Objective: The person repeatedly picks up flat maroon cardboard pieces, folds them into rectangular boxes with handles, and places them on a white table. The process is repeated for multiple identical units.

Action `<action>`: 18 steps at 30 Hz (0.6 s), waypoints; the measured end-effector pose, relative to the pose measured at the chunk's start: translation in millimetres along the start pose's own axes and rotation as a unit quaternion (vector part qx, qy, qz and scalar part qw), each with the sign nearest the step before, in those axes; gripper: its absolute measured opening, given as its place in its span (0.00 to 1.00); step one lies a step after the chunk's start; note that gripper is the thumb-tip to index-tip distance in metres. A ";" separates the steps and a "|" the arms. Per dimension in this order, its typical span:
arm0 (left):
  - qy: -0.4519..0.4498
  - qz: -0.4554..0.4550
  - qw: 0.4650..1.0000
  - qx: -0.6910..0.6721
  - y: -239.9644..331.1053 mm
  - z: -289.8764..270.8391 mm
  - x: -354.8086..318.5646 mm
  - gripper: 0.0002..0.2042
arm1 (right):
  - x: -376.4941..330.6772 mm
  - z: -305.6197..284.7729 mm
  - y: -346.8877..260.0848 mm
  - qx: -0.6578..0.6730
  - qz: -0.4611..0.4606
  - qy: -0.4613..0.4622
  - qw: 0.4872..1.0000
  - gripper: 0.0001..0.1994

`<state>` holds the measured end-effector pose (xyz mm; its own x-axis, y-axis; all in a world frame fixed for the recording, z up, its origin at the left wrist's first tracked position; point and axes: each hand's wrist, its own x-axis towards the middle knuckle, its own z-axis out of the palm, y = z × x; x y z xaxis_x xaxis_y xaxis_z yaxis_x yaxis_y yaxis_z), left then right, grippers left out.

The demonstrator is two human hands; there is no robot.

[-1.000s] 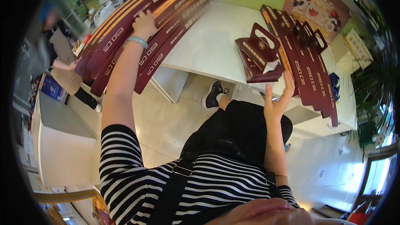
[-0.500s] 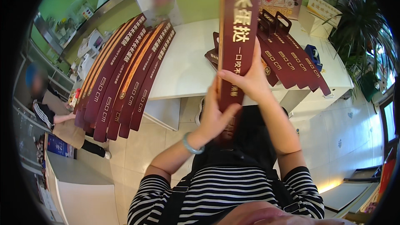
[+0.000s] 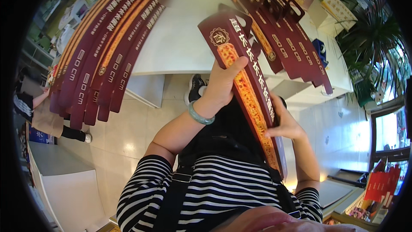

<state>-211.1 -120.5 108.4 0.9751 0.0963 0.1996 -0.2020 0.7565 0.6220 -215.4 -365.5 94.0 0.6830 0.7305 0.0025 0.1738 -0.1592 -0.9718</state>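
Observation:
I hold one long dark-red carton (image 3: pixel 251 90) with an orange strip, tilted from upper left down toward my body. My left hand (image 3: pixel 223 83), with a green bangle on its wrist, grips the carton's upper part from the left side. My right hand (image 3: pixel 285 122) grips its right edge lower down. The carton's handle end points toward the white table (image 3: pixel 180 43).
Several flat dark-red cartons (image 3: pixel 103 56) lie fanned on the table's left side, overhanging its edge. More folded cartons with handles (image 3: pixel 287 30) lie on its right. A potted plant (image 3: pixel 369 38) stands at right. Another person (image 3: pixel 38 107) stands at far left on the tiled floor.
The carton has swung from upright in front of me to a tilt across my lap. My left hand has slid up its left side, my right hand down its right edge.

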 end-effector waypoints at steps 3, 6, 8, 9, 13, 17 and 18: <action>0.052 -0.025 0.996 0.063 -23.1 5.2 -10.0 0.28 | 5.7 23.5 -23.0 0.007 0.048 0.092 0.995 0.60; -0.037 0.073 0.969 0.233 -21.9 -13.9 -3.0 0.31 | -17.2 15.0 6.1 -0.151 -0.041 0.162 0.974 0.59; 0.033 0.136 0.918 0.372 7.0 -51.4 41.3 0.32 | -43.6 1.1 13.0 -0.076 0.008 0.240 0.968 0.55; 0.087 0.162 0.847 0.499 30.4 -66.2 68.7 0.33 | -52.5 -2.9 10.0 -0.031 0.012 0.278 0.960 0.54; 0.187 0.093 0.772 0.600 37.2 -156.6 159.4 0.29 | -56.9 -7.3 10.2 -0.127 0.017 0.289 0.949 0.54; 0.119 0.017 0.853 0.508 19.2 -141.9 168.9 0.23 | -59.9 -5.2 29.9 -0.242 0.042 0.293 0.924 0.53; 0.118 0.036 0.886 0.447 18.0 -138.2 165.2 0.21 | -59.1 -4.4 31.6 -0.241 0.043 0.300 0.922 0.52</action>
<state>-41.0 -1.7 47.9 0.9273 0.3363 0.1647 -0.1529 -0.0614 0.9863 -247.2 -416.6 64.1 0.9533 0.2261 0.2001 0.2969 -0.5825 -0.7567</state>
